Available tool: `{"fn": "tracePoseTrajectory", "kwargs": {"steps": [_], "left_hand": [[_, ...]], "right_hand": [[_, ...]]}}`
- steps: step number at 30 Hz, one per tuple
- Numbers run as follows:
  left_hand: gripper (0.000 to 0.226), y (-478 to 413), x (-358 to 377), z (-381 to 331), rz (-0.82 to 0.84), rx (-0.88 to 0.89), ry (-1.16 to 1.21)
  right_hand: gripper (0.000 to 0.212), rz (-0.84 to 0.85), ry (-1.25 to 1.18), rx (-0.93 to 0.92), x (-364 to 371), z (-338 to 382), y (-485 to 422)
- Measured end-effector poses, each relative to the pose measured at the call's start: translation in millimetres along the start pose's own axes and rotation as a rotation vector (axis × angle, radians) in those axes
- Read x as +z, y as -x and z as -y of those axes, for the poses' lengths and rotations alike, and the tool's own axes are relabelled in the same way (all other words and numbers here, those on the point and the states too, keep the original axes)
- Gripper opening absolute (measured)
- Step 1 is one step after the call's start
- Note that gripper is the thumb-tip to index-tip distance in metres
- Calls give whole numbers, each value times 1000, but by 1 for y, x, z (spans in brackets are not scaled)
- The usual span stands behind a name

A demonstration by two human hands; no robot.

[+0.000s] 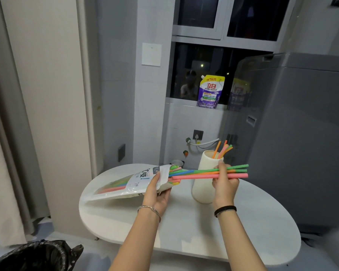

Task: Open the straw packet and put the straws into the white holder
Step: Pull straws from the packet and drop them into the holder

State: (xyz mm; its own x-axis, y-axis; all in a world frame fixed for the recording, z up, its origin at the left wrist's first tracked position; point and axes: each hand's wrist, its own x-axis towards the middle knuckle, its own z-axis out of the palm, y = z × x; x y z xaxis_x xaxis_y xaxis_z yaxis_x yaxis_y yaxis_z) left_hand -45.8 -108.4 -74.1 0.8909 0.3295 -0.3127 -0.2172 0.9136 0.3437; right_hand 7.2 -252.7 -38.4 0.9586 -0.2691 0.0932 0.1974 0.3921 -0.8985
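Observation:
My left hand grips the open end of the straw packet, a clear and white bag held nearly level above the white table. A bunch of coloured straws sticks out of the packet's mouth to the right. My right hand grips that bunch near its far end, in front of the white holder. The holder stands upright on the table with several orange, pink and green straws inside it.
A bin lined with a black bag sits at the bottom left on the floor. A purple detergent pouch stands on the window sill. A grey washing machine is close to the table's right side. A curtain hangs at the left.

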Motion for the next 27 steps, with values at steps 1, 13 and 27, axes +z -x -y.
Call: {"fn": "tracePoseTrajectory", "kwargs": {"steps": [1,13,27], "left_hand": [[33,0,0,1,7,5,-9],[7,-2,16,2,16,-37,2],[27,-33,23,7,20,26,-39]], "right_hand": [[15,54,14,18,2,-1,2],[37,141,94,-82,2,13,-13],[36,12,330,-437,-7,82,-89]]}}
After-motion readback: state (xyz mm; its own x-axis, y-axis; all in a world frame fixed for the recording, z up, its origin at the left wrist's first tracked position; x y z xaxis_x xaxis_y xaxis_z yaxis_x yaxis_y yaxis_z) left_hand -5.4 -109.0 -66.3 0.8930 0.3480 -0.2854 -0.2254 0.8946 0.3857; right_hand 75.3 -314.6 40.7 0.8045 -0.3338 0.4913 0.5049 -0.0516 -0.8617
